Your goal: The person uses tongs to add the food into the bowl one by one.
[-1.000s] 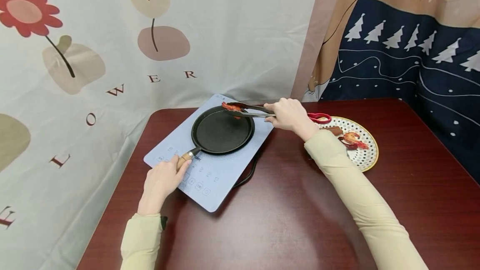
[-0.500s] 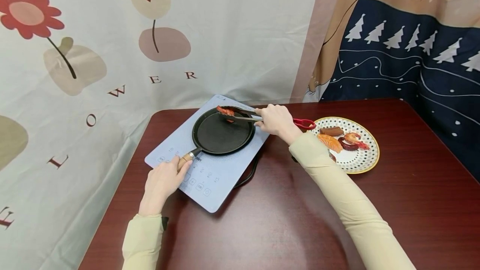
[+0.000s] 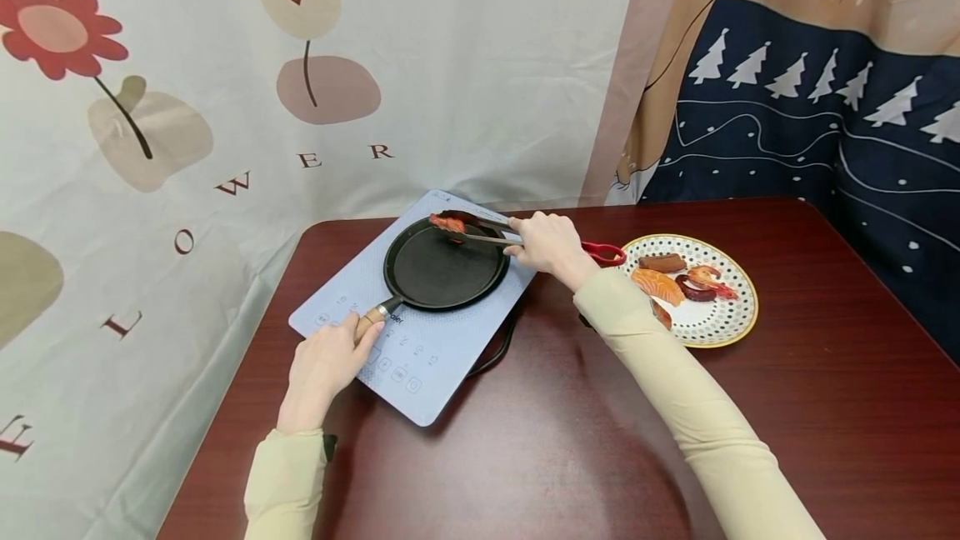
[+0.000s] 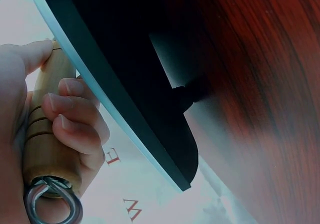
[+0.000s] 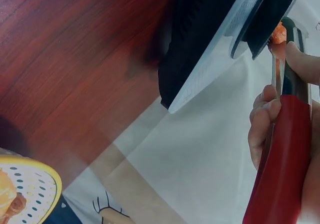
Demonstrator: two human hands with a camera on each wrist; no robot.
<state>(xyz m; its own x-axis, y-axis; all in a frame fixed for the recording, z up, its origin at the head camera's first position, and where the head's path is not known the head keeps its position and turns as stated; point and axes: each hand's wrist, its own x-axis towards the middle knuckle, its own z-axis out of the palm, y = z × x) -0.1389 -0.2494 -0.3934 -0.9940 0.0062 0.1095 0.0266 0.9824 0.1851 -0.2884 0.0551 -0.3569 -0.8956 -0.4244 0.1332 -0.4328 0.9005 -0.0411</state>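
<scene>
My left hand [image 3: 322, 365] grips the wooden handle [image 4: 52, 154] of a round black frying pan [image 3: 442, 269], fingers wrapped around it. The pan sits on a pale blue induction cooktop [image 3: 427, 348]. With my right hand [image 3: 551, 244] I hold metal tongs [image 3: 491, 240] with red handle grips [image 5: 285, 154]. Between their tips is an orange-red piece of food [image 3: 447, 223], over the far part of the pan. In the right wrist view, the thumb and fingers press the tongs from both sides, and the food [image 5: 278, 33] shows at the tips.
At right a dotted, yellow-rimmed plate [image 3: 723, 333] bears a salmon slice [image 3: 657, 287], a brown stick-shaped piece [image 3: 662, 262], a shrimp [image 3: 708, 276] and a dark red piece [image 3: 696, 291]. A black cord [image 3: 495, 357] loops beside the cooktop. Printed cloth [image 3: 487, 65] hangs behind the table.
My right hand has moved left and slightly toward me, carrying the tongs and the food farther over the pan. More of the plate shows. My left hand stays on the pan handle.
</scene>
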